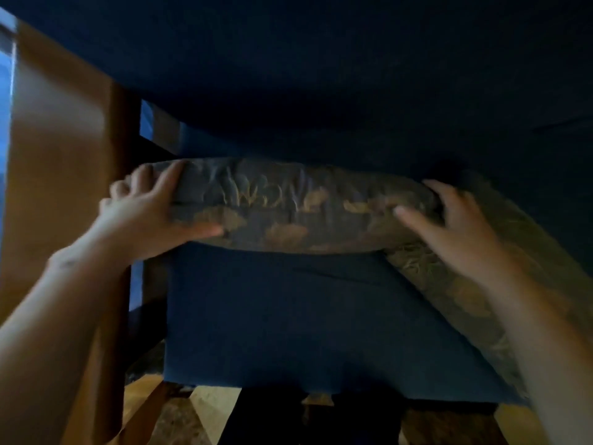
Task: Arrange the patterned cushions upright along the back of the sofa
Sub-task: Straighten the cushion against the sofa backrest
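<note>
Fingers point(144, 175) of both hands grip patterned cushion point(288, 203) on sofa point(288, 316).

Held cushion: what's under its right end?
A second patterned cushion lies slanted on the blue seat, its top end tucked under the held cushion. The right hand covers the overlap.

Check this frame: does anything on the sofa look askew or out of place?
Yes. A second brown-patterned fabric cushion lies slumped flat along the right of the dark blue sofa seat, not upright. The patterned cushion at the backrest sits between the left hand and right hand.
</note>
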